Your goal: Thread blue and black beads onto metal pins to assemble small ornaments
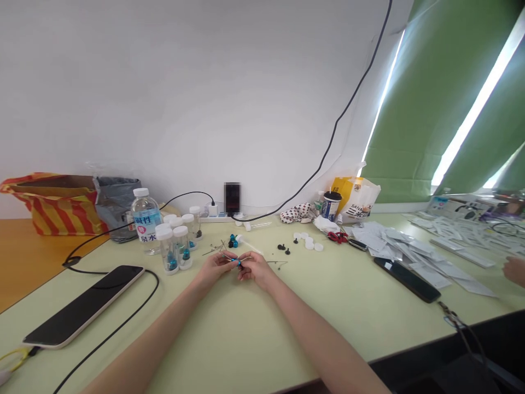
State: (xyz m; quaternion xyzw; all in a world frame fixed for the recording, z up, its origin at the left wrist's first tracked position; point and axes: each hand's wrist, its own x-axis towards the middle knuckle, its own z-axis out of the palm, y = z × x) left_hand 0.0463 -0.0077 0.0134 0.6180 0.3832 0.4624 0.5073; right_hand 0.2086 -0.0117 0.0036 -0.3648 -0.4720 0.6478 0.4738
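Observation:
A small shiny blue piece [235, 263] with thin metal rods sits between my two hands. My left hand [214, 269] is closed on it, thumb against fingers, and my right hand [255, 268] pinches it from the other side. The fingers cover much of it, so its exact kind cannot be made out. Just beyond lie several blue and black round pieces [233, 241] and loose thin metal rods [217, 247]. Clear tubes with white caps [169, 254], some with blue pieces inside, stand upright to the left. Small black parts [287, 251] and white round caps [309, 244] lie to the right.
A water bottle [147, 224], a phone [88, 306] and a black cable [135, 306] are on the left. Rightward are red-handled snips [338, 237], a lidded cup [330, 206], white packets [404, 249] and a dark phone [406, 279]. Another person's hand [514, 271] shows at the right edge.

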